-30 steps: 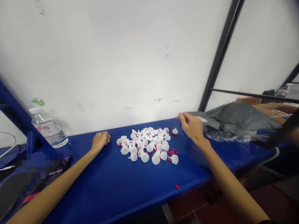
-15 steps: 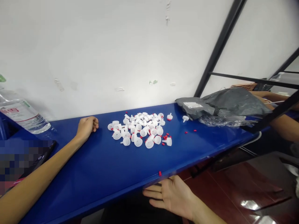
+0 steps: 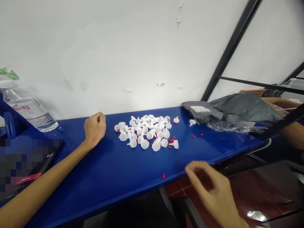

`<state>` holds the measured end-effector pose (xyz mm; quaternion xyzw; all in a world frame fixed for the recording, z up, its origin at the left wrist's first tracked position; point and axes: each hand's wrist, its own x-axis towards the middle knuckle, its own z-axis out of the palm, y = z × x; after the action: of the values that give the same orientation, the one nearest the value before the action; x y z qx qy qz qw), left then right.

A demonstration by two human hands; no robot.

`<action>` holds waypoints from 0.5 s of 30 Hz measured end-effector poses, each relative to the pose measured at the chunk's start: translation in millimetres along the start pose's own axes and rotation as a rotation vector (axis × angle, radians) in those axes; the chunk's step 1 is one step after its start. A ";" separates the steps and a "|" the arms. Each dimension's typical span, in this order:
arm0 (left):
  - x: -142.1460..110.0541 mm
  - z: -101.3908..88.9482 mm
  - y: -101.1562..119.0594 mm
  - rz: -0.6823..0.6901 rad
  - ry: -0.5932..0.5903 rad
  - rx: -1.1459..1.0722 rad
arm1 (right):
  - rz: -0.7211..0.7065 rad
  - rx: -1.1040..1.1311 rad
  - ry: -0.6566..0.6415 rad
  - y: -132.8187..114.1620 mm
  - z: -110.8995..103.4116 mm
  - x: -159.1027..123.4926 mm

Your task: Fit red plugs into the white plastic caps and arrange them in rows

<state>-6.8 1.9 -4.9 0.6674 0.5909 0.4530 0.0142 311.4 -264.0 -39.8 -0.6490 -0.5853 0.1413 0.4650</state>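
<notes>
My left hand (image 3: 95, 129) rests on the blue table in a loose fist, left of a pile of white plastic caps with spouts (image 3: 144, 128). Its fingers curl out of sight, and whatever may be inside is hidden. My right hand (image 3: 212, 190) hangs over the table's front edge, slightly blurred. Its thumb and forefinger meet at the tips in a ring, with nothing visible between them. To its left, a small red plug (image 3: 163, 176) stands by the front edge. More red plugs (image 3: 174, 138) lie among and beside the white caps.
A water bottle (image 3: 33, 109) stands at the left, behind a dark flat item partly blurred out (image 3: 47, 158). Grey plastic bags (image 3: 244, 106) lie at the right beneath a black metal frame (image 3: 232, 47). Another person's arm (image 3: 292, 131) shows beyond them.
My right hand has risen rightward from below the table edge, going from palm-up and spread to a pinch. My left hand has turned its back towards me. The view has shifted slightly.
</notes>
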 end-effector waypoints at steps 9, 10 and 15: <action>-133.4 -29.6 118.4 0.617 -0.746 -0.319 | -0.097 -0.229 -0.096 25.2 11.3 67.2; -144.0 -29.5 123.8 0.605 -0.818 -0.268 | -0.115 -0.247 -0.092 27.8 14.2 67.3; -159.5 -20.7 122.4 0.594 -0.964 -0.197 | -0.090 -0.315 -0.012 46.0 22.5 66.6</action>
<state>92.7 -173.5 -18.5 0.9314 0.2598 0.1350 0.2162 342.3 -189.4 -63.1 -0.6864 -0.6313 0.0307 0.3597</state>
